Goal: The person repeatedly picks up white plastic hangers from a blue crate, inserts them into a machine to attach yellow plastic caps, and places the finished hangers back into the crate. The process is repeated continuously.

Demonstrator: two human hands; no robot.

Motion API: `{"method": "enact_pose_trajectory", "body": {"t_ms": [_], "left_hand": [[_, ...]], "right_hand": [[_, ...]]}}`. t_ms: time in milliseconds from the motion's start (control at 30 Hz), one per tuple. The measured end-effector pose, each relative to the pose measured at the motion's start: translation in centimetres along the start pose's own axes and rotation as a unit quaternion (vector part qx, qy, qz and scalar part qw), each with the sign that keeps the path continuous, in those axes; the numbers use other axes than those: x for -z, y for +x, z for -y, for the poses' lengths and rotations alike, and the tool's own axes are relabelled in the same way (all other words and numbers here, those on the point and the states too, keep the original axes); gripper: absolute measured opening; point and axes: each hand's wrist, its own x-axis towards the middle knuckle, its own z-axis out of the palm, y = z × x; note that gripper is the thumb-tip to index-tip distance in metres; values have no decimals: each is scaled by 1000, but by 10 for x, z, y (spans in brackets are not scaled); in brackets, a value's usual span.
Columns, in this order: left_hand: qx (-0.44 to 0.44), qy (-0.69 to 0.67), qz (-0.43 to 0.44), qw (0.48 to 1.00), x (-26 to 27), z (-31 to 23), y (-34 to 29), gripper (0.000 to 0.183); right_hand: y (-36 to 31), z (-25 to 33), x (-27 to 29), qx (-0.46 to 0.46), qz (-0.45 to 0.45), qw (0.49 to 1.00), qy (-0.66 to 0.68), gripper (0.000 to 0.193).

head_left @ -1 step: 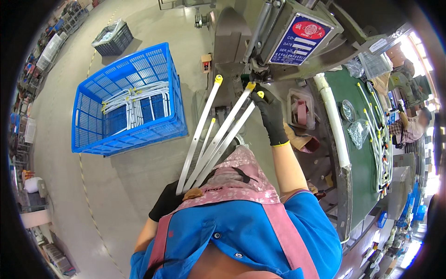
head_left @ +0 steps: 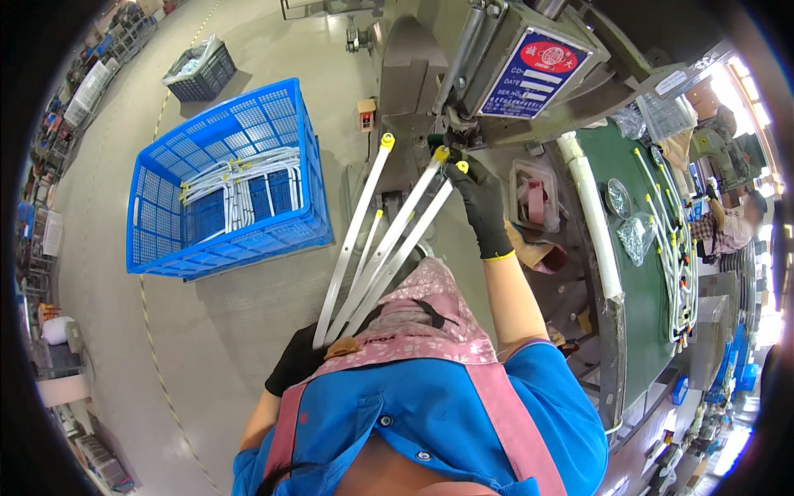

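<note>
Set of white bars [head_left: 365, 279] with yellow end caps [head_left: 387, 140], handheld. Change: almost none from the preceding view; the far end of the middle bar [head_left: 389, 240] sits a touch further left, the right bar [head_left: 408, 238] nearly as it was. Significance, as judged: a steady hold or slight adjustment, the work otherwise no further along. Location: fanned between the two hands, before the pink apron [head_left: 438, 302]; near ends converging at the left, far ends spread toward the machine [head_left: 504, 41]. Right hand [head_left: 480, 202], black-gloved: at the far ends of the middle and right bars, fingers bent, seemingly pinching; which bar is pinched cannot be told. Left hand [head_left: 296, 357], black-gloved: low at left, by the gathered near ends; fingers hidden, grip cannot be told. Left bar [head_left: 356, 231]: far end well apart from the right hand. Middle bar's cap: just beside the machine, contact unclear. Far left: blue basket [head_left: 314, 198] of white tubing [head_left: 237, 202], well apart from both hands. Right: green table [head_left: 637, 322].
</note>
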Motion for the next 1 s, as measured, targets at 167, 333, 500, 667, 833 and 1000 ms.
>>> {"method": "enact_pose_trajectory", "body": {"t_ms": [167, 333, 500, 667, 833, 1000], "left_hand": [[0, -96, -20, 995, -1, 10, -1, 31], [-23, -72, -1, 997, -4, 39, 13, 31], [-31, -95, 13, 995, -9, 62, 22, 32], [-30, -76, 18, 997, -5, 63, 18, 33], [-29, -67, 25, 997, -3, 63, 21, 34], [-25, -62, 30, 997, -1, 64, 23, 35]], "right_hand": [[8, 6, -11, 20, 19, 999, -38, 34], [9, 4, -8, 9, 0, 997, -77, 34], [13, 4, -8, 32, 1, 998, -62, 33], [12, 4, -9, -7, 22, 993, -120, 35], [12, 0, -7, 10, 15, 993, -119, 38], [13, -2, -8, -1, 7, 993, -120, 37]]}}
